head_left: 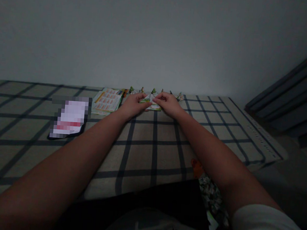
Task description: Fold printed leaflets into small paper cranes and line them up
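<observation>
Checked cloth (163,157); phone (70,118), sheets (108,100) at left; fingers (159,101) overlapping paper (156,108)

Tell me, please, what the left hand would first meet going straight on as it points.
The left hand touches the paper; beyond that, it would probably meet the right hand, though depth is unclear.

1. The single head-worn camera looks forward and down along both outstretched forearms (68,158).
2. These start close to the lens; the left grip (131,106) and right grip (170,104) sit farther off, near mid-frame.
3. Checked cloth (140,156) spreads below, and the wall (158,41) fills the top of the view.
</observation>
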